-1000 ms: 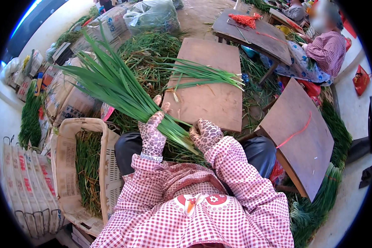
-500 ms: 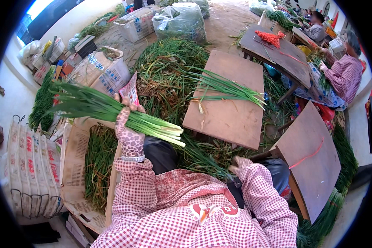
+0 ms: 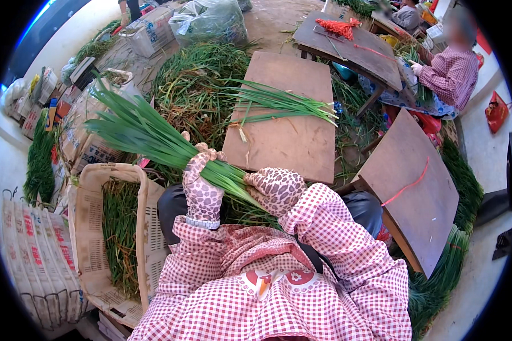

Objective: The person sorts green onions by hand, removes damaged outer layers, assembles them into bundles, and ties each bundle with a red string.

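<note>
A thick bunch of garlic chives (image 3: 153, 132) slants across in front of me, its leafy tips up to the left and its pale stems toward my lap. My left hand (image 3: 203, 183), in a leopard-print glove, is closed round the middle of the bunch. At the stem end my right hand (image 3: 276, 190), gloved alike, has its fingers wrapped over the stalks and hides their cut ends. A smaller lot of chives (image 3: 290, 102) lies loose across the brown board (image 3: 279, 150) ahead of me.
Left of my knee stands a plastic crate (image 3: 145, 227) with greens inside. A heap of trimmed leaves (image 3: 196, 91) lies beyond. At right are a tilted board (image 3: 415, 187) with a red tie and piled chives (image 3: 444, 284). A co-worker (image 3: 449, 74) sits by a far table (image 3: 352, 48).
My right hand has come up from by my right knee to the stem end of the bunch. The bunch has moved right and tilted more steeply. The whole view has shifted.
</note>
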A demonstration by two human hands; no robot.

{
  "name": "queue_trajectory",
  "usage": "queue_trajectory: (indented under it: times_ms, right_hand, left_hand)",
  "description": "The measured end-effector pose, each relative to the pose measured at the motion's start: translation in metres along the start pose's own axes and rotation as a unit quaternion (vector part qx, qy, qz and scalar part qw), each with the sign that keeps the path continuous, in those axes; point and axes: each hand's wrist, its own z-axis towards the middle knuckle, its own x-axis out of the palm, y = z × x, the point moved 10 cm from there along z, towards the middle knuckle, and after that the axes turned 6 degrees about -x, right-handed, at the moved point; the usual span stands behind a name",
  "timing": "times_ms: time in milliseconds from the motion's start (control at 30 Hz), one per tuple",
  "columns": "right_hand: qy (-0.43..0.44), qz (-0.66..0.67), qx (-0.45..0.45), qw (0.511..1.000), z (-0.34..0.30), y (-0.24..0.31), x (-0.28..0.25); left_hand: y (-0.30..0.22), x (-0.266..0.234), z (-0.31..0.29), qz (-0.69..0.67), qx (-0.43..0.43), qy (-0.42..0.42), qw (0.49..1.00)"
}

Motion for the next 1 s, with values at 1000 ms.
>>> queue_trajectory:
  times_ms: [1000]
  right_hand:
    - [-0.067,-0.178,0.385,0.903,-0.027,-0.303,-0.106]
  left_hand:
    - [0.091,-0.043,0.026,-0.092,-0.189,-0.052,0.976]
